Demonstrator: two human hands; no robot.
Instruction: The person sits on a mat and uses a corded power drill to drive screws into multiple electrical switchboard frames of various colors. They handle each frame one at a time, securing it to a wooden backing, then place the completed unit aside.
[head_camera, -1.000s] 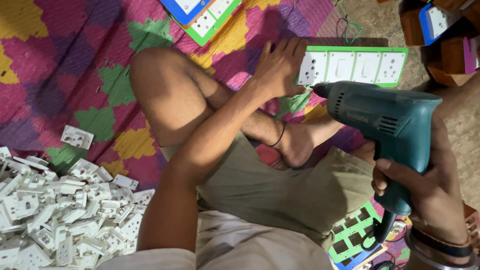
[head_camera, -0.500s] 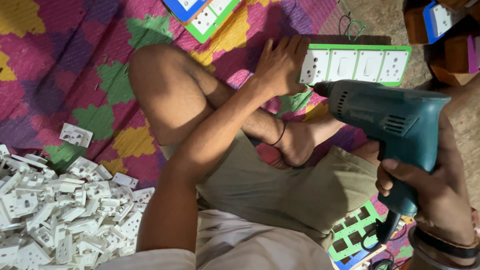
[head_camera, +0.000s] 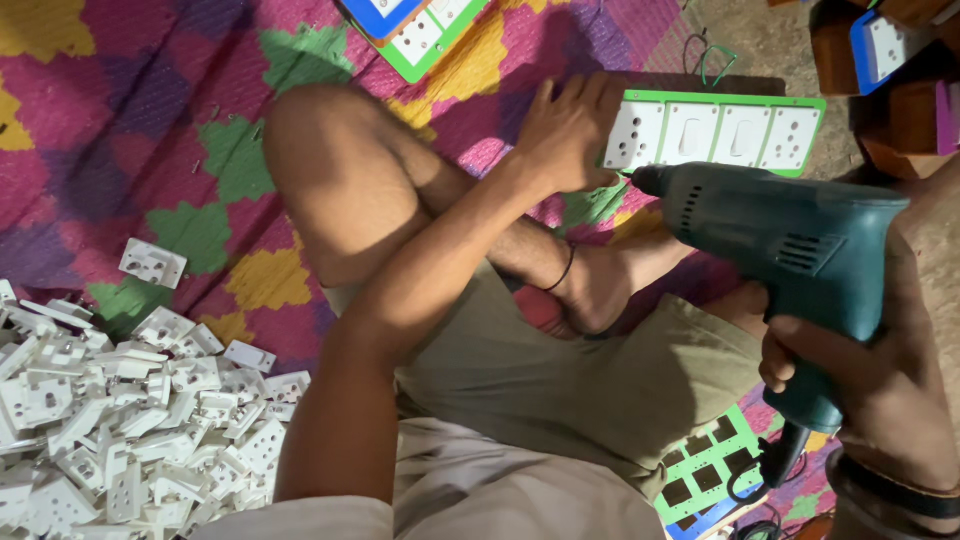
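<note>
Nothing much moved; drill (head_camera: 790, 255) stays clenched in my right hand (head_camera: 890, 400), left hand (head_camera: 565, 130) presses flat on green switch plate (head_camera: 715, 132). Bright patchwork mat (head_camera: 120, 130) covers floor; white socket pile (head_camera: 120, 420) beside.

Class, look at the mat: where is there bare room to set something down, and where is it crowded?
Free: the patterned mat left of the bent knee, above the pile of white socket parts. Crowded: the lower left under that pile, and the upper right, where the left hand presses the green-framed switch plate and the right hand holds the drill.
</note>
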